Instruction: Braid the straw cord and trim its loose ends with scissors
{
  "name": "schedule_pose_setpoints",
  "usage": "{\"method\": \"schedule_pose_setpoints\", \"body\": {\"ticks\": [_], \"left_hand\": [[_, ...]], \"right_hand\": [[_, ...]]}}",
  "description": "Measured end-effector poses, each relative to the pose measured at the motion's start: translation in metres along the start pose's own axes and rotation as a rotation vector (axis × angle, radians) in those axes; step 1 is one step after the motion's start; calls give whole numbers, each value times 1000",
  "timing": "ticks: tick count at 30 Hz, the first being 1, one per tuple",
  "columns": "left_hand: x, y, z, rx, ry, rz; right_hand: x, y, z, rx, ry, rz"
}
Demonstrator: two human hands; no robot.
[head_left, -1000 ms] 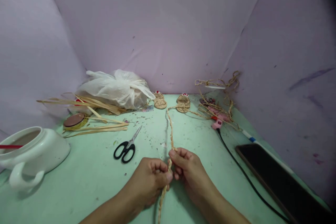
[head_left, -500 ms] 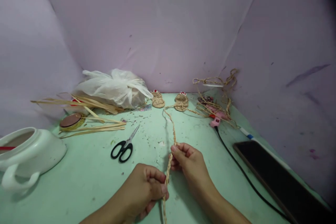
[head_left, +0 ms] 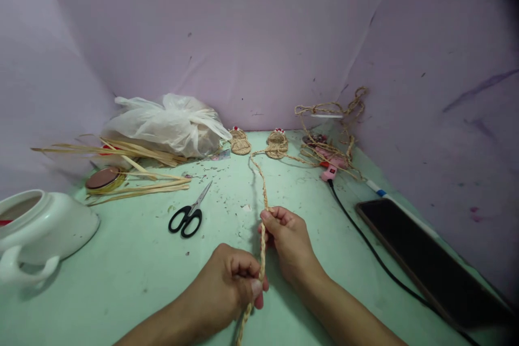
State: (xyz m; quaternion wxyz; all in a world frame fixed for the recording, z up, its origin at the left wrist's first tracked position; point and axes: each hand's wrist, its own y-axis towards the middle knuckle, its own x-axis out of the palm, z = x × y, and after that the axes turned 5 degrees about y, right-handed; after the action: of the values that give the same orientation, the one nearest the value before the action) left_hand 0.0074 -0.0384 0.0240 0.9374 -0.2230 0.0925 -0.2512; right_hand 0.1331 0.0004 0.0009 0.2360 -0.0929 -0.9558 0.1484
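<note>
A: Entry one, the fingers?
B: Left hand point(head_left: 239, 284), thumb and fingers pinched on a plaited straw-coloured cord point(head_left: 263, 248); right hand point(head_left: 288, 240), thumb and forefinger pinched on the same cord, a little farther from the person
A: Entry two, the cord?
B: One length, nearly straight between the two grips; near part passing below the left fingers and out of view; far part running beyond the right fingertips, bending towards the right-hand one of two small woven soles point(head_left: 277, 147), each with red beads at its far end
A: Left of the fingers?
B: Black-handled scissors point(head_left: 193, 209), blades together, tips pointing away; beyond them, flat straw strips point(head_left: 162, 187) and a white plastic bag point(head_left: 174, 124); well apart, a white handled pot point(head_left: 71, 221)
A: Right of the fingers?
B: Beyond them, a pink device point(head_left: 332, 163) with black cable point(head_left: 375, 248), loose cord about it; nearer, a dark flat slab point(head_left: 425, 259)
</note>
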Motion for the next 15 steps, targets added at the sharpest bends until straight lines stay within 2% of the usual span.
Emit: {"method": "schedule_pose_setpoints", "body": {"ticks": [3, 6, 8, 10, 12, 15], "left_hand": [[-7, 3, 1, 9, -109, 123], [-16, 6, 3, 90, -112, 279], [-20, 7, 4, 168, -95, 299], [-24, 7, 6, 212, -31, 265], [-33, 5, 11, 216, 163, 278], [-60, -2, 18, 189, 761, 484]], "right_hand": [[-1, -5, -6, 65, 29, -66], [2, -20, -9, 207, 57, -215], [4, -30, -7, 251, 55, -286], [6, -35, -4, 253, 46, -298], [6, -34, -2, 231, 21, -237], [5, -30, -4, 192, -8, -123]]}}
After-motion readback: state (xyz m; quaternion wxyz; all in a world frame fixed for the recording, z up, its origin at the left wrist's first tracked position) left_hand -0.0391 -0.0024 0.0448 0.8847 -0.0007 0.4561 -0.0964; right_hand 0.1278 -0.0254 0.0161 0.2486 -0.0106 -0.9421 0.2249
